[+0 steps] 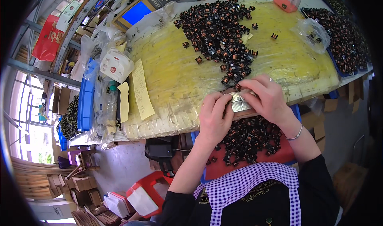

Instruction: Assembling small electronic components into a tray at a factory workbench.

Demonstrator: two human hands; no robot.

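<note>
Fingers of both hands — left hand (214,116), right hand (268,98) — curled closed, gripping metal fixture (239,102)

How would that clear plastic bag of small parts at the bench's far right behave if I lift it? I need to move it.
The clear plastic bag looks thin and crumpled, so probably floppy. Its few dark parts would likely slide and sag to the bottom.

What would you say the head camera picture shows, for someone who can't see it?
Both hands, left hand and right hand, hold a small metal block at a yellow worktable's edge. A pile of small copper-wound coils lies behind.
</note>
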